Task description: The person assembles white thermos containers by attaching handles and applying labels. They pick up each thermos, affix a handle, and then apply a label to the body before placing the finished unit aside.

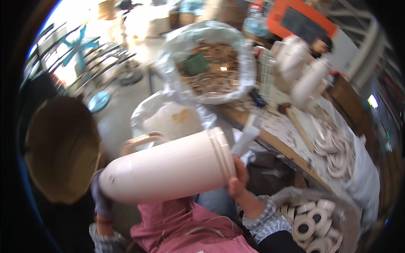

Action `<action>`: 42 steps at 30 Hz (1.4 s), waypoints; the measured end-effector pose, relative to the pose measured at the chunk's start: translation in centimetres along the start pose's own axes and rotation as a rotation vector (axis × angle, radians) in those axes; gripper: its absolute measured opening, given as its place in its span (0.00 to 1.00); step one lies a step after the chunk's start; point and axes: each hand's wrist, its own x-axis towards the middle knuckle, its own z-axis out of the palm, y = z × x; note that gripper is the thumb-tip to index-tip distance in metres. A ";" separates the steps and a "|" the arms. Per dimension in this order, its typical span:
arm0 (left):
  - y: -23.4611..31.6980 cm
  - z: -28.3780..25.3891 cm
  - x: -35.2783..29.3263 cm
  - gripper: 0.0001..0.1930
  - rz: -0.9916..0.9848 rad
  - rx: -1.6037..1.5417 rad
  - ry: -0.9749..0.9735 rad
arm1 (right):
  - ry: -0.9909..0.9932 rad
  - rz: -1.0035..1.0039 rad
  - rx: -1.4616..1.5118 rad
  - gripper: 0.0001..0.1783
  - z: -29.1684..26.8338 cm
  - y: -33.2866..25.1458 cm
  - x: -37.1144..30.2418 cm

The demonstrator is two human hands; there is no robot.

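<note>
A large pale pink plastic jug body (pixel 168 168), shaped like a thermos shell, lies sideways across the front of me. A curved handle (pixel 145 139) stands out from its far side. My left hand (pixel 101 194), in a greyish-purple glove, is closed against the rounded end; its fingers are partly hidden behind the jug. At the ringed, wider end, my bare right hand (pixel 238 181) grips the rim. Just beyond that hand is a pale flat tool (pixel 249 131) with a dark end, blurred.
At the right, a workbench (pixel 274 141) carries a hammer (pixel 299 126), pale rings (pixel 333 152) and more pink jug bodies (pixel 310 82). A bag of ring parts (pixel 306 227) sits below. Ahead stands a scrap-filled sack (pixel 168 46); a brown bin (pixel 61 147) is at the left.
</note>
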 end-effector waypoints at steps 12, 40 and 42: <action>15.7 12.1 6.5 0.09 0.232 0.842 -0.715 | -0.311 0.460 -0.552 0.15 -12.1 6.9 -2.8; 15.4 19.1 -5.0 0.18 0.686 0.354 -1.682 | -0.288 0.193 -1.842 0.09 -35.8 -4.7 8.4; 15.9 20.4 -4.0 0.20 0.965 0.536 -1.302 | -0.040 0.250 -1.498 0.09 -27.6 -9.4 10.4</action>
